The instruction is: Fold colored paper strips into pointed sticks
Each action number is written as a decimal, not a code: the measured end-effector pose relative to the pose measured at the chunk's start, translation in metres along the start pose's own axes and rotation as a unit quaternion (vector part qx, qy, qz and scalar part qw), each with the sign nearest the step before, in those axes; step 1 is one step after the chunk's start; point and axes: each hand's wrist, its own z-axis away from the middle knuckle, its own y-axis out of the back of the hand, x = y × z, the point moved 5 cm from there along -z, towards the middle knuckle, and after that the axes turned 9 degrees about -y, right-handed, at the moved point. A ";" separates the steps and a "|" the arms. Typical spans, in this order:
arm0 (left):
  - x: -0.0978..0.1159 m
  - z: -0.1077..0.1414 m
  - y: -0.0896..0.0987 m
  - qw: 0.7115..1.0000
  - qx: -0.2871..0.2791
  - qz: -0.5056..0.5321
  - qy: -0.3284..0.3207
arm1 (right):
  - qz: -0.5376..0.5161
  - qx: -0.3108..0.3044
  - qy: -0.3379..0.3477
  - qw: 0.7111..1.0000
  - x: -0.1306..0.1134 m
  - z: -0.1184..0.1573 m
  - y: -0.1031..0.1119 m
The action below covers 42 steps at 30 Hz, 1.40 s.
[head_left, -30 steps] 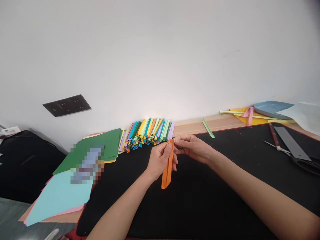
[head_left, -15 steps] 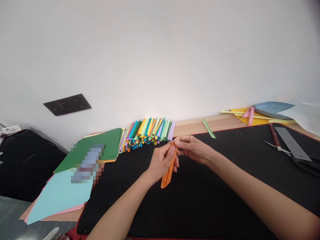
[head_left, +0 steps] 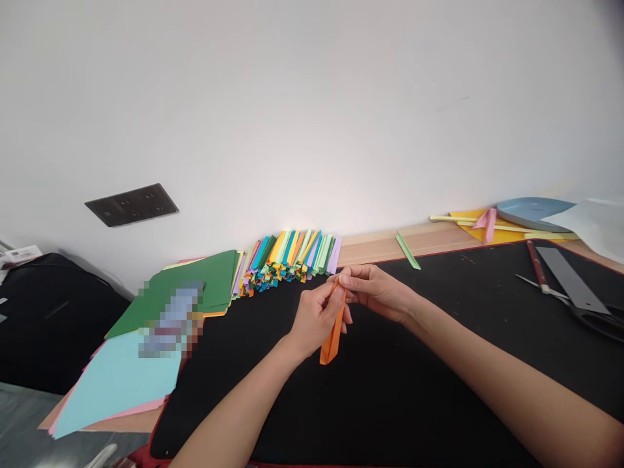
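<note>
Both hands hold one folded orange paper strip [head_left: 332, 343] above the black mat [head_left: 390, 403]. Thumb and fingers of my left hand [head_left: 314, 315] are closed on its upper part, with the lower end hanging free below. My right hand [head_left: 373, 291] pinches the strip's top end, its other fingers curled behind. The fold at the top is partly hidden by the fingertips. Just beyond my left hand lies a heap of folded paper strips [head_left: 290, 257] in many colours. A single light green strip [head_left: 408, 251] rests farther right, at the mat's back edge.
At left are green sheets [head_left: 214, 276] and light blue sheets [head_left: 121, 377] of paper. Scissors [head_left: 597, 320], a metal ruler [head_left: 568, 276] and a dark red-handled tool [head_left: 537, 263] lie at right. Behind them stands a blue-grey plate [head_left: 529, 209], near yellow paper [head_left: 465, 216]. A wall [head_left: 312, 117] borders the table.
The orange strip's lower end has swung slightly to the right and hangs a little steeper. Both hands keep their grip in nearly the same place.
</note>
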 end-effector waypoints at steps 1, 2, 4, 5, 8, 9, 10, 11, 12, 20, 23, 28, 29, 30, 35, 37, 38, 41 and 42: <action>0.000 0.000 0.000 1.000 0.001 -0.001 -0.003 | -0.001 -0.001 0.002 1.000 0.000 0.000 0.000; 0.000 0.000 0.000 1.000 0.002 -0.001 -0.006 | -0.002 -0.004 0.005 1.000 0.001 0.000 -0.001; 0.000 0.000 -0.001 1.000 0.003 0.001 -0.012 | -0.002 -0.009 0.009 1.000 0.001 0.000 -0.002; 0.000 0.000 -0.001 1.000 0.002 0.003 -0.014 | -0.002 -0.011 0.011 1.000 0.001 0.000 -0.003; -0.001 0.001 -0.001 1.000 0.000 0.004 -0.015 | -0.007 -0.003 0.018 1.000 0.002 -0.001 -0.003; -0.001 0.001 -0.001 1.000 0.000 0.003 -0.016 | -0.008 -0.001 0.022 1.000 0.001 -0.001 -0.003; -0.001 0.000 -0.001 1.000 -0.001 0.001 -0.017 | -0.008 -0.002 0.026 1.000 0.001 -0.001 -0.004; -0.001 0.000 -0.001 1.000 -0.003 -0.002 -0.019 | -0.007 -0.004 0.028 1.000 0.001 -0.001 -0.004; -0.001 0.000 -0.001 1.000 -0.004 -0.005 -0.021 | -0.004 -0.008 0.030 1.000 0.000 -0.001 -0.005; -0.002 0.000 -0.002 0.999 -0.016 -0.012 -0.031 | -0.003 -0.006 0.033 0.999 0.002 -0.002 -0.004; -0.004 0.000 -0.001 1.000 -0.010 -0.009 -0.024 | 0.002 0.002 0.044 0.999 0.000 -0.001 -0.004; -0.006 -0.001 -0.001 1.000 -0.005 -0.010 -0.004 | 0.025 0.044 0.076 0.996 -0.002 0.000 -0.002; -0.007 -0.001 -0.001 1.000 -0.003 -0.011 0.005 | 0.033 0.054 0.081 0.995 -0.002 0.000 -0.002; -0.008 -0.002 -0.001 1.000 -0.001 -0.012 0.014 | 0.041 0.066 0.084 0.993 -0.002 -0.001 -0.002; -0.012 -0.003 -0.002 0.999 -0.001 -0.019 0.044 | 0.071 0.122 0.091 0.986 -0.002 0.000 -0.002; -0.013 -0.003 -0.003 0.999 -0.004 -0.011 0.049 | 0.077 0.137 0.097 0.983 -0.002 0.000 -0.002; -0.013 -0.003 -0.003 0.999 -0.005 -0.005 0.052 | 0.079 0.142 0.102 0.981 -0.002 0.001 -0.002; -0.013 -0.003 -0.004 0.999 -0.007 0.007 0.053 | 0.083 0.147 0.114 0.979 -0.002 0.001 -0.002; -0.013 -0.003 -0.004 0.999 -0.007 0.007 0.051 | 0.084 0.149 0.117 0.978 -0.002 0.001 -0.001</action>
